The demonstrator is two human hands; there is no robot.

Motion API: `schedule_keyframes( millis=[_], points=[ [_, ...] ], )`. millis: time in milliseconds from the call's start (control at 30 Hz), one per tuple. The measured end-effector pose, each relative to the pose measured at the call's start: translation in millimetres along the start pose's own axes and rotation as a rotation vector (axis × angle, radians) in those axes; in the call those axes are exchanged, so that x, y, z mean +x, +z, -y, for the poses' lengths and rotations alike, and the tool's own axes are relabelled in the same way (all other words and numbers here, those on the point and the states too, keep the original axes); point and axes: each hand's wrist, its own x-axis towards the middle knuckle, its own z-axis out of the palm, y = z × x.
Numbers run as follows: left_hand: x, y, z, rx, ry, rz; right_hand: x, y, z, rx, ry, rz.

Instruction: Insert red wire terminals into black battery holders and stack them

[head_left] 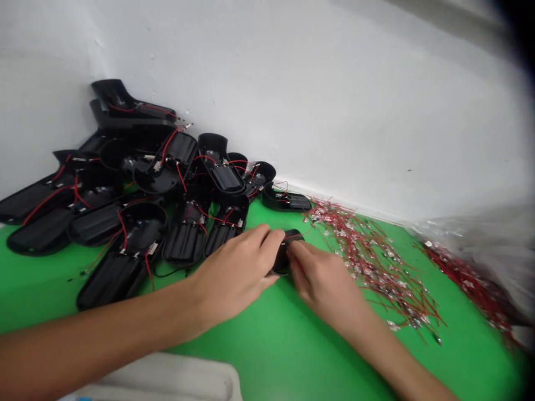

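Between my two hands, just above the green table, is a black plastic housing point(281, 257) like those in the pile. My left hand point(240, 267) is closed around its left side, thumb and fingers on the rim. My right hand point(320, 273) pinches at the housing's right side with fingers bent together; whether a wire is between those fingertips is hidden. A thin red wire shows along the top of the housing. Close behind it lies another black housing point(288, 201) with red wires, against the wall.
A heap of black housings point(184, 231) with red wires fills the left. Right of my hands lie loose red wires with metal contacts point(363, 256). A clear plastic bag point(485, 256) of red wires is far right. A pale tray point(179, 379) sits at the front; a white wall point(313, 100) stands behind.
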Motion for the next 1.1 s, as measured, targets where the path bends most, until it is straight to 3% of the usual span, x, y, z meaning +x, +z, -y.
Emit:
schedule_keyframes(
  millis=[367,767,1100],
  points=[
    [-0.7,1.2,-1.8,0.037,0.064,-0.002,-1.6,2.1,3.9,0.005,0.063,0.019],
    [1.9,-1.4,-1.2,-0.056,-0.062,0.007,-7.0,2.3,10.7,-0.186,-0.016,-0.040],
    [-0.7,2.6,-5.9,-0.035,0.002,-0.004,-8.8,3.0,11.0,-0.120,0.036,-0.025]
  ],
)
